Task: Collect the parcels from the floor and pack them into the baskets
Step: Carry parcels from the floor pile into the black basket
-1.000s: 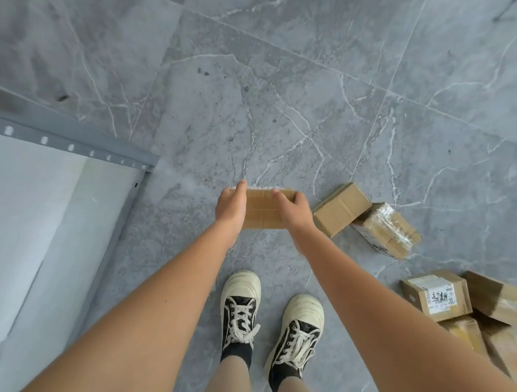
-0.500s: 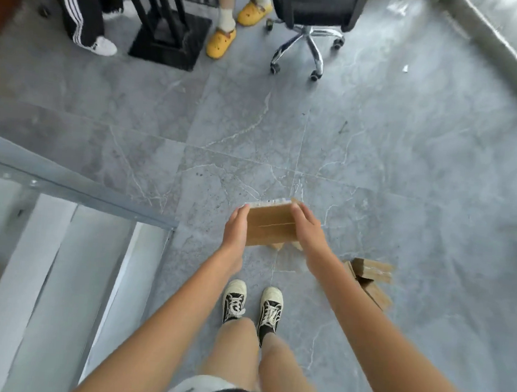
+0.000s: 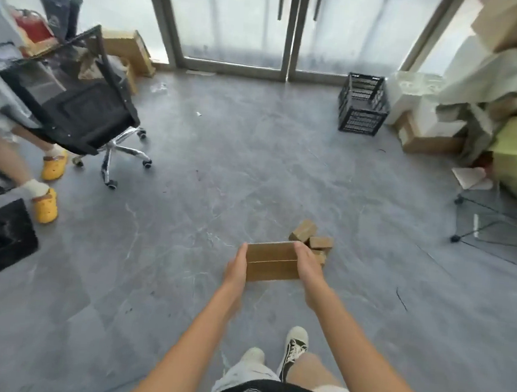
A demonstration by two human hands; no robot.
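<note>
I hold a brown cardboard parcel out in front of me, well above the grey floor. My left hand presses its left end and my right hand grips its right end. Behind the held parcel, a small heap of other brown parcels lies on the floor, partly hidden by my right hand. A black slatted plastic basket stands on the floor at the back right, near the glass doors.
A black office chair stands at the left, with a person in yellow clogs beside it. Another black crate sits at the far left edge. Piled boxes and sheets and a wheeled frame fill the right side.
I have stood up with the parcel held in both hands, and my view has risen from the floor to the room. The remaining parcels now look small and far below.
</note>
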